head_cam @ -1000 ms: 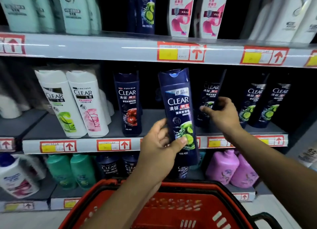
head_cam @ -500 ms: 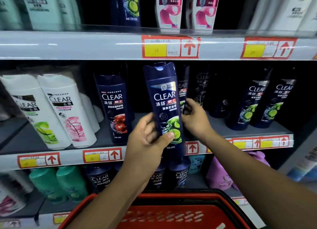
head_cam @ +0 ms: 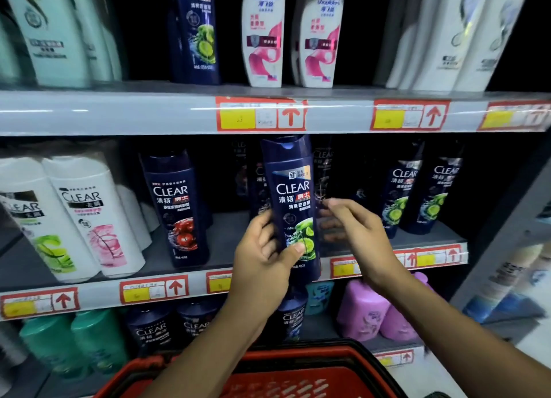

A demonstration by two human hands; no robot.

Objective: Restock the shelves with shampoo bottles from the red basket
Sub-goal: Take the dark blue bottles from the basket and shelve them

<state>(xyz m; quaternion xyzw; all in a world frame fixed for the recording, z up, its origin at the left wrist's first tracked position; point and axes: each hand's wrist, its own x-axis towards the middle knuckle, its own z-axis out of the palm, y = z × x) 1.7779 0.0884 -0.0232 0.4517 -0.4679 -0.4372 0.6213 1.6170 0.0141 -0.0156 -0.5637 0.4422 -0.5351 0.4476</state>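
My left hand [head_cam: 262,260] grips the lower half of a dark blue CLEAR shampoo bottle [head_cam: 290,189] with a green lime label, held upright at the front of the middle shelf [head_cam: 185,287]. My right hand [head_cam: 354,233] hovers just right of that bottle with fingers spread and blurred, in front of dark bottles standing deeper on the shelf; it holds nothing that I can see. The red basket [head_cam: 298,376] sits at the bottom centre, below my forearms.
A dark CLEAR bottle with red fruit [head_cam: 176,207] and white CLEAR bottles [head_cam: 89,216] stand left on the middle shelf; two lime CLEAR bottles [head_cam: 417,192] stand right. The upper shelf edge [head_cam: 149,113] runs close above the held bottle's cap. Purple bottles [head_cam: 366,308] fill the lower shelf.
My left hand has lifted the blue bottle up and nearer the shelf. My right hand has let go of the bottle at the back and drawn away, fingers opening. The view moved closer.
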